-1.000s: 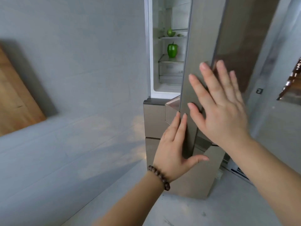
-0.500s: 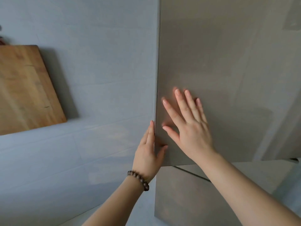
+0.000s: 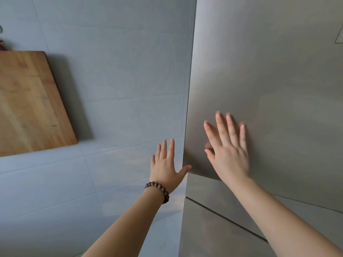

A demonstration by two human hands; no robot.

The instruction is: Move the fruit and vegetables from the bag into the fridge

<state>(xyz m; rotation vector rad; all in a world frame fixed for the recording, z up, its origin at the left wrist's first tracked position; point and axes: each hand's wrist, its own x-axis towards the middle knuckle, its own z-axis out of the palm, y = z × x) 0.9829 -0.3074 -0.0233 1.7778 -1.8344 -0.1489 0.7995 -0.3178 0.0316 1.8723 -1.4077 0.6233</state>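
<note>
Right of centre in the frame, the right hand (image 3: 229,153) is laid flat on the big brushed grey metal fridge door (image 3: 269,80), fingers (image 3: 221,127) spread apart and clamped on nothing, palm against the panel. That's a pushing pose, not a grasping one: a wide flat hand is what gets used to press a door onto its seal. The door edge is seen lined up flush with the fridge side, so it looks shut, or as good as.

Just left of that edge, the left hand (image 3: 164,164), with a dark wooden bead bracelet (image 3: 157,191) on its wrist, is held open too, fingers loosely apart, nothing gripped. Only the thumb is seen reaching toward the door's lower corner; whether it's actually touching can't be told. It's probably kept there to steady the edge while the push is finished.

Below the hands, a separate lower grey drawer front (image 3: 213,229) is visible, closed.

At the left edge of the frame, a light wooden chopping board (image 3: 31,101) is propped against the pale grey tiled wall (image 3: 120,62), well apart from everything and not part of the job.

No fruit, vegetables or bag can be seen anywhere, so whatever's been loaded is presumably hidden behind the door. With both hands empty, the task reads as at or near its final step.
</note>
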